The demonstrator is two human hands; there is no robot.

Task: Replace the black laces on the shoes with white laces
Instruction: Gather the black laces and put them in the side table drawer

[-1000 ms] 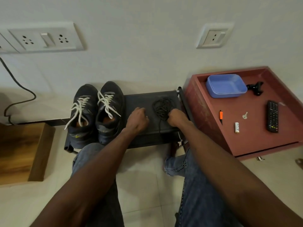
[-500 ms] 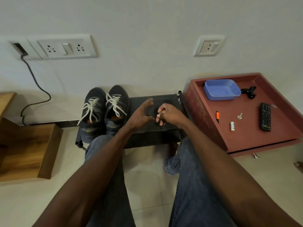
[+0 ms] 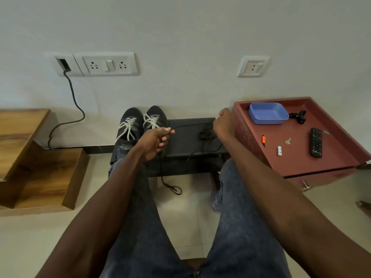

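Note:
Two dark shoes (image 3: 140,125) with white laces (image 3: 128,125) stand side by side on the left end of a low black bench (image 3: 186,157). My left hand (image 3: 154,143) pinches a black lace (image 3: 190,125) just right of the shoes. That lace runs taut across to my right hand (image 3: 222,123), which grips it near the bench's right end. A loose end hangs from my left hand down to the floor (image 3: 172,188). A bundle of black lace (image 3: 206,134) lies on the bench by my right wrist.
A red tray table (image 3: 301,163) at the right holds a blue dish (image 3: 268,113), a remote (image 3: 316,142), a battery, a key and a black clip. Wooden steps (image 3: 40,167) stand at the left. A cable (image 3: 74,109) hangs from the wall socket. My knees are below.
My hands have drawn apart from the middle of the bench, pulling a black lace straight between them. The camera has tilted up and back, showing more wall.

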